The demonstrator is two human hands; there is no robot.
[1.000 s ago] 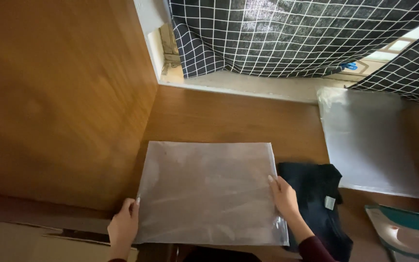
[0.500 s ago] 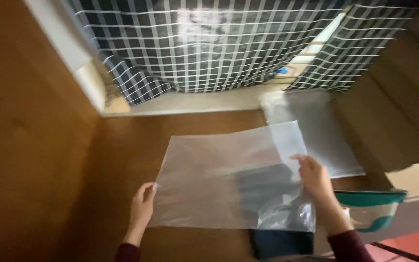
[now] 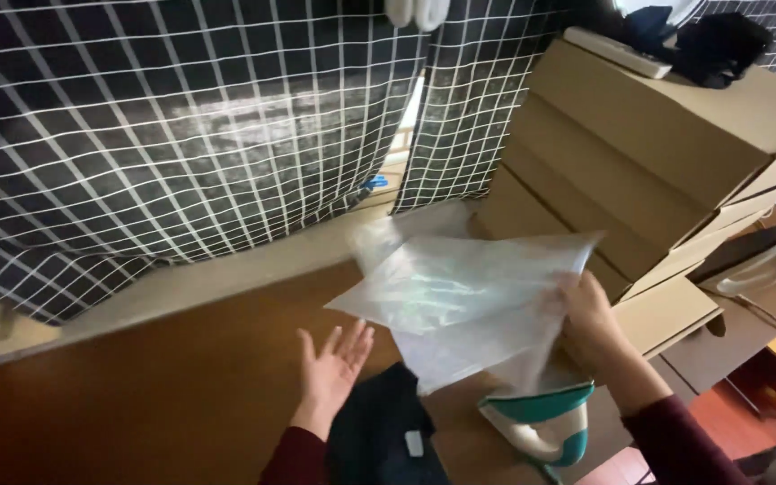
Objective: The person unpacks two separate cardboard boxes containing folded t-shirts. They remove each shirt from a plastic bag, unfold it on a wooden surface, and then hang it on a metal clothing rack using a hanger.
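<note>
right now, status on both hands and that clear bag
Right hand grips clear plastic bag, lifted off table. Left hand open, empty, above dark folded garment. Teal iron just under bag.

**One head camera, tilted down over a brown table**

The single view looks from the person's head, downward and forward across the brown table point(image 3: 136, 395), close enough that both forearms enter from the near edge. It faces the checked curtain point(image 3: 181, 135) on the far side (stacked cardboard boxes point(image 3: 657, 153) fill the far right). No second view shares the scene.
</note>
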